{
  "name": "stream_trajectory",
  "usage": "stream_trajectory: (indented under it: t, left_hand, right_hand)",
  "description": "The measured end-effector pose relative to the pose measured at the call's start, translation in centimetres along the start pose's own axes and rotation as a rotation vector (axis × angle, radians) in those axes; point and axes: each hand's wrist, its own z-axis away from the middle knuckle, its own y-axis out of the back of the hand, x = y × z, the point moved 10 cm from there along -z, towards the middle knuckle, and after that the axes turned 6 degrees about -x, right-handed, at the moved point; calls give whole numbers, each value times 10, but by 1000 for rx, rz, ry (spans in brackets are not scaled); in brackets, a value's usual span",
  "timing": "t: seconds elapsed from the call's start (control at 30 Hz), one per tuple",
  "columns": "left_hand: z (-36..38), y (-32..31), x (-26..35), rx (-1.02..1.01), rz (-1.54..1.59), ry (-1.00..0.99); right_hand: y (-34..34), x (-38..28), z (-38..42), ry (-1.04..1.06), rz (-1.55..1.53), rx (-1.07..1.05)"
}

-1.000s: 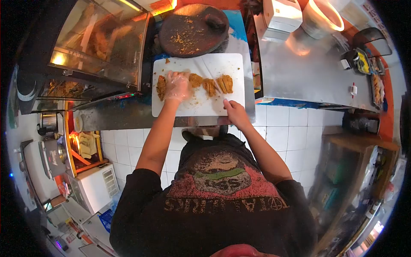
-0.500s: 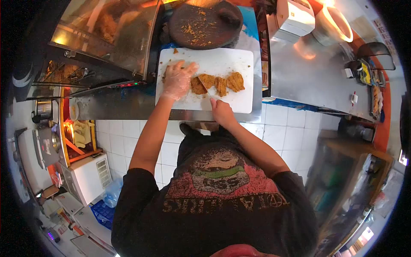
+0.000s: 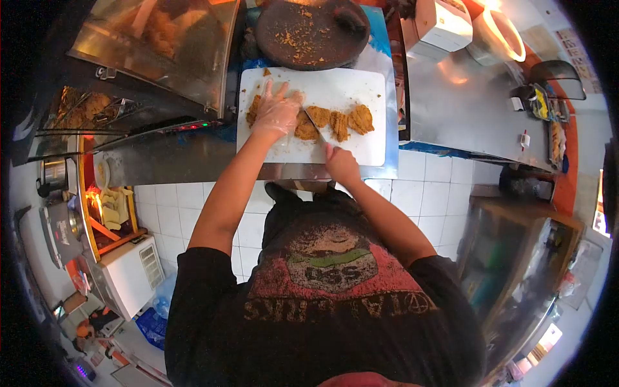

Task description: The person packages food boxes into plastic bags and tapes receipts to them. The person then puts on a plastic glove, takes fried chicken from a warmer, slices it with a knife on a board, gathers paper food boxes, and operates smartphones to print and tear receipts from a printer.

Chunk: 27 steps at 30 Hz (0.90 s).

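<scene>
Several pieces of brown fried food [image 3: 360, 120] lie on a white cutting board [image 3: 290, 155]. My left hand [image 3: 277, 115], in a clear plastic glove, rests on the left part of the board with its fingers spread, between a piece at the far left [image 3: 252, 109] and the middle pieces. My bare right hand [image 3: 342, 165] is closed round a knife's handle at the board's front edge. The knife blade [image 3: 316, 125] slants up and left across a middle piece [image 3: 305, 128].
Behind the board sits a dark round stone dish [image 3: 309, 39] with crumbs in it. A glass-fronted cabinet [image 3: 155, 51] stands at the left. A steel counter [image 3: 471, 103] is on the right, bearing a white box [image 3: 445, 29] and a pale bucket [image 3: 493, 39].
The view has shifted a little. My left hand is still spread on the board, and my right hand still holds the knife at the middle piece.
</scene>
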Motion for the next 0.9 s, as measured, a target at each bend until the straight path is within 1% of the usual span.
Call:
stream_trajectory:
  t: [0.07, 0.1, 0.17, 0.23, 0.3, 0.37, 0.4, 0.43, 0.47, 0.5, 0.57, 0.63, 0.67, 0.7, 0.73, 0.77, 0.9]
  left_hand:
    - [-7, -6, -1, -23, 17, -55]
    - [-8, -6, -4, -13, 19, -55]
    - [0, 10, -4, 180, 68, -123]
    - [11, 7, -4, 194, 74, -145]
    - [14, 5, -6, 215, 78, -160]
    - [11, -13, -5, 93, 57, -159]
    - [6, -7, -7, 95, 55, -163]
    - [4, -4, -7, 49, -8, -149]
    - [8, -8, -4, -6, -65, -133]
    - [6, -5, -4, -1, -67, -130]
    - [3, -10, -2, -110, -108, -157]
    - [-2, -14, -4, -106, -74, -174]
    - [-4, -15, -6, -104, -38, -184]
    - [-3, -17, -9, -101, -39, -187]
    - [-1, -7, -12, 4, -13, -207]
    - [2, 1, -15, 106, 15, -227]
    - [19, 12, -17, 111, -5, -276]
  right_hand:
    - [-7, 0, -18, 155, -41, -71]
    - [-1, -7, -11, 156, -88, -73]
    - [12, -24, 12, 124, -116, -49]
    - [11, -29, 30, 73, -154, -19]
    - [2, -28, 36, 36, -115, -20]
    - [-10, -25, 37, 0, -78, -20]
    - [-15, -21, 31, -35, -30, 11]
    - [-17, -19, 32, -74, 20, 35]
    - [-24, -16, 39, -82, 23, 21]
    - [-23, -19, 35, -92, 30, 9]
    - [-22, -18, 23, -101, 31, 8]
    - [-15, -25, 12, 78, -67, -17]
    - [-12, -21, 11, 80, -62, -10]
    - [-1, -30, 20, 73, -96, -36]
    - [2, -35, 26, 64, -134, -60]
    - [2, -34, 31, 53, -151, -28]
    - [-11, -44, 54, 33, -220, -76]
